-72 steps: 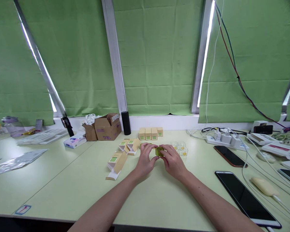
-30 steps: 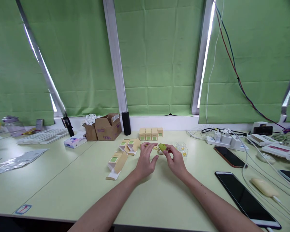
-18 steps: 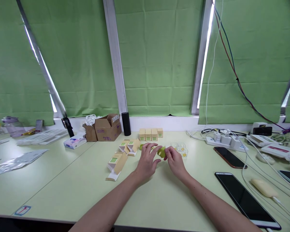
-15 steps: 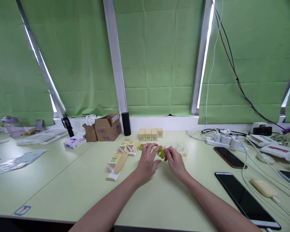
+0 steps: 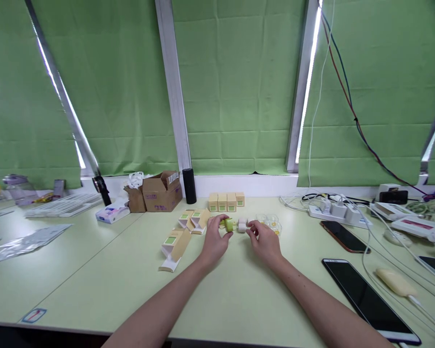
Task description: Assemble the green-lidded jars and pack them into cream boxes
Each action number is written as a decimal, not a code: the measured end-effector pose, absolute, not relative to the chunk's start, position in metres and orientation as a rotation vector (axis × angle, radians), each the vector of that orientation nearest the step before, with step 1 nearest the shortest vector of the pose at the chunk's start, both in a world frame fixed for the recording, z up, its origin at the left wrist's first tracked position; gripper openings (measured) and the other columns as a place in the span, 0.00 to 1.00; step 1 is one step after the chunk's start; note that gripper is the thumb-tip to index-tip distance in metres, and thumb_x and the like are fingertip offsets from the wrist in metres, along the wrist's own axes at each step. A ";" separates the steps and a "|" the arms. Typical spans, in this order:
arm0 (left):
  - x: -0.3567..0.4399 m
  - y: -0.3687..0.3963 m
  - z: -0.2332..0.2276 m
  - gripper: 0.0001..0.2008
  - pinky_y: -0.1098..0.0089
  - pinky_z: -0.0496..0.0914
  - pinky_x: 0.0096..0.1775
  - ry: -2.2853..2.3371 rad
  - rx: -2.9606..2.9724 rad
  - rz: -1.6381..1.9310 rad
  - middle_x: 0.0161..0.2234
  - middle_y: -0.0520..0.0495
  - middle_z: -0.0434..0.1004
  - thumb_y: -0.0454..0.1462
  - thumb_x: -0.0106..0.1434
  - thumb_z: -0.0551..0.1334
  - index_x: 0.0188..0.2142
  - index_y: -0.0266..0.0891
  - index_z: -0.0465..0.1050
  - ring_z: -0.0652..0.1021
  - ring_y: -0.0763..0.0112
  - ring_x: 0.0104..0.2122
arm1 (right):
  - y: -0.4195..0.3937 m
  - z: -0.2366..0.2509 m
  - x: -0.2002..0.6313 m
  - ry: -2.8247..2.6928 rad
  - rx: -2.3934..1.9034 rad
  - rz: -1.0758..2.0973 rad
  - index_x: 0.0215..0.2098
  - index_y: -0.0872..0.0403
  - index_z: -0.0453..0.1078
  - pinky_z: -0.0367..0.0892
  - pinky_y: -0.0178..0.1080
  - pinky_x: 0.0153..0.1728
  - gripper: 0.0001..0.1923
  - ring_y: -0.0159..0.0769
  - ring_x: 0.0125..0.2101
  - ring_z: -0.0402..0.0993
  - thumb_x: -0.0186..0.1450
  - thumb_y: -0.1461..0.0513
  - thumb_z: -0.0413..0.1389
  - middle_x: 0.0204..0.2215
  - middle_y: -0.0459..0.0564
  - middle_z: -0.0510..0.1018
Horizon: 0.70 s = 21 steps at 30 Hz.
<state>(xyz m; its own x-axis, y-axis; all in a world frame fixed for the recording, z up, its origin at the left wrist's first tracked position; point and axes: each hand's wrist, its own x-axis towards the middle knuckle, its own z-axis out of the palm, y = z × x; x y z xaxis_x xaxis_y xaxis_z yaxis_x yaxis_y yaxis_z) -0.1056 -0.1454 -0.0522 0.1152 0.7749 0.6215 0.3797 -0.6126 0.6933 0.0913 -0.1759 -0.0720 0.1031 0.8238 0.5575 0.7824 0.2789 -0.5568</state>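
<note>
Green piece (image 5: pixel 229 224) is held just above or on the desk (image 5: pixel 203 299), mid-front; exact height can't be told. It is pinched at its edges by the left hand (image 5: pixel 215 238), fingers parted about as wide as the piece, probably so its right-hand side is left exposed. White piece (image 5: pixel 242 225) is located just right of it, a narrow gap or thin yellowish link between; which, can't be told. Its right edge is met by the fingertips of the right hand (image 5: pixel 264 240), fingers nearly together; firm pinch or light touch can't be confirmed. Hands are kept low and close, likely so small parts can be steadied. Clear tray (image 5: pixel 277 231) with round cups is placed just beyond the right hand, presumably for easy reach. Opened cartons (image 5: pixel 177 244) are left on their sides by the left hand, flaps out, maybe so contents stay accessible. Closed boxes (image 5: pixel 223 201) are lined up farther back, seemingly parked out of the way. Phones (image 5: pixel 369 297) and power strip (image 5: pixel 339 212) are kept right, probably for charging.
</note>
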 end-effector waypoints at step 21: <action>-0.109 -0.132 -0.053 0.23 0.62 0.66 0.47 1.064 1.754 1.465 0.48 0.46 0.81 0.27 0.48 0.68 0.43 0.43 0.69 0.79 0.60 0.48 | -0.138 -0.068 0.063 -2.031 -1.754 -0.544 0.43 0.57 0.77 0.56 0.47 0.46 0.11 0.50 0.47 0.63 0.65 0.69 0.55 0.45 0.62 0.75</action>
<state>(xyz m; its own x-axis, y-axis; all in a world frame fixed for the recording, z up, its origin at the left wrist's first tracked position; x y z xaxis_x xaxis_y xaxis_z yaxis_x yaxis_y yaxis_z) -0.1095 -0.1319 -0.0529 0.0644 0.8705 0.4879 0.1948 -0.4904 0.8494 0.0627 -0.1376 -0.0679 -0.1320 0.8342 0.5354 0.9901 0.1366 0.0314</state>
